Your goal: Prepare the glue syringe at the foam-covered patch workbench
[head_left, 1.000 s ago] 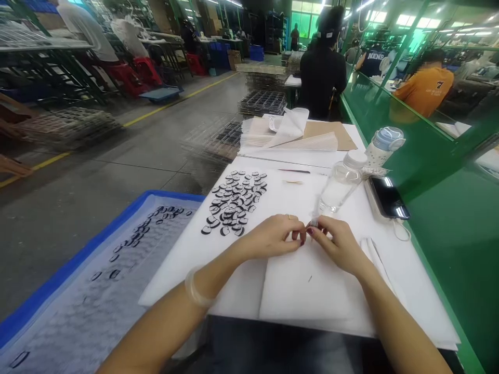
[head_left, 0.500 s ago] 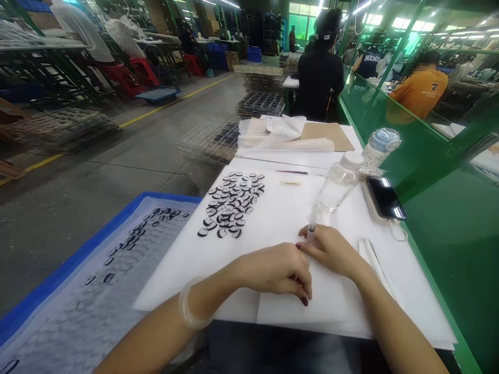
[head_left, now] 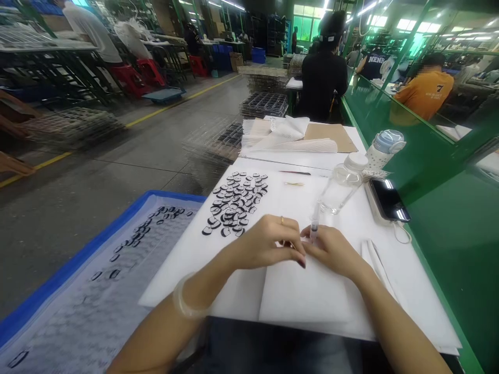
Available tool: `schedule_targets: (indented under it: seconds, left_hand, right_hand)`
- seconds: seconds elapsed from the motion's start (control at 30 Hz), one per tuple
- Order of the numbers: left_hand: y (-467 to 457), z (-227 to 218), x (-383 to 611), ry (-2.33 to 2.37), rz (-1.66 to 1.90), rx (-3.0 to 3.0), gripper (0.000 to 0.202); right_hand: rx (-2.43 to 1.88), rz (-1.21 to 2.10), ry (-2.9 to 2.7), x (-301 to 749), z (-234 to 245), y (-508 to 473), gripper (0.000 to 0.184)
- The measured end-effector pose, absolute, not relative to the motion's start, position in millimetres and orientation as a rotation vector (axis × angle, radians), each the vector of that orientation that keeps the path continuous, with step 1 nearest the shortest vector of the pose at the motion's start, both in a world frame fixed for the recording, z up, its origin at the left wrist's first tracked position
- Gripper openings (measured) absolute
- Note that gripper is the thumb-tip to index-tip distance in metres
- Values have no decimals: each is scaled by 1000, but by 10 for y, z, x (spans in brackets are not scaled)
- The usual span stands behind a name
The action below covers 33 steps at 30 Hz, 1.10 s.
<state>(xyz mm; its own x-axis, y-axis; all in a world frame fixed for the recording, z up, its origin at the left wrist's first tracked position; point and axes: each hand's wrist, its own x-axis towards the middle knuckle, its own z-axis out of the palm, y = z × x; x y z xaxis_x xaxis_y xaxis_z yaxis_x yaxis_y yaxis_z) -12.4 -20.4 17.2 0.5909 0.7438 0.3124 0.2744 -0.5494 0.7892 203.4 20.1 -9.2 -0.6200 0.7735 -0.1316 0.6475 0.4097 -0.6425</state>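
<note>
A clear syringe [head_left: 314, 229] stands nearly upright between the fingers of my right hand [head_left: 331, 252], which is closed on it. My left hand [head_left: 273, 241] is beside it, fingers bent and drawn together at the right hand's fingertips. What the left fingers hold, if anything, is hidden. Many small black-edged, pale curved pieces [head_left: 234, 200] lie spread to the left of my hands on the white sheet [head_left: 304, 296]. Just past the syringe, a clear bottle with a white cap [head_left: 341, 184] stands on the table.
Farther back lie a thin dark stick [head_left: 295, 172] and some yellowish slivers [head_left: 294, 183]. At right are a phone [head_left: 388, 198] and a drinking bottle [head_left: 384, 148]. A blue-rimmed tray [head_left: 117, 228] with more pieces sits at left. A green partition [head_left: 440, 208] borders the table; co-workers sit beyond.
My left hand has moved up and away from me, its fingers turning toward the right hand's fingertips. The right hand keeps the syringe in nearly the same place. The view has shifted slightly.
</note>
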Motion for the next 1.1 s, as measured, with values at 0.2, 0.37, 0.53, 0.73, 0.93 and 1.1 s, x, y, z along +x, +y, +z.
schedule_targets:
  seconds: [0.2, 0.37, 0.53, 0.73, 0.93, 1.1]
  left_hand:
    - [-123, 244, -353, 1126, 721, 2272, 11]
    - [-66, 164, -335, 1245, 589, 2269, 15]
    - [-10, 151, -325, 1214, 538, 2234, 15]
    - [-71, 302, -419, 1173, 701, 2169, 11]
    - [-22, 213, -367, 1122, 519, 2141, 12]
    - [-6, 188, -354, 1128, 467, 2111, 7]
  right_hand:
    - [-1257, 981, -2475, 2048, -95, 199, 21]
    - [-1261, 974, -2483, 2044, -88, 188, 21]
    - [-1272, 963, -2491, 2035, -86, 188, 21]
    - [-1271, 967, -2501, 2040, -84, 185, 21]
    - [-1290, 973, -2495, 2031, -69, 181, 23]
    - [-1285, 968, -2501, 2024, -65, 181, 23]
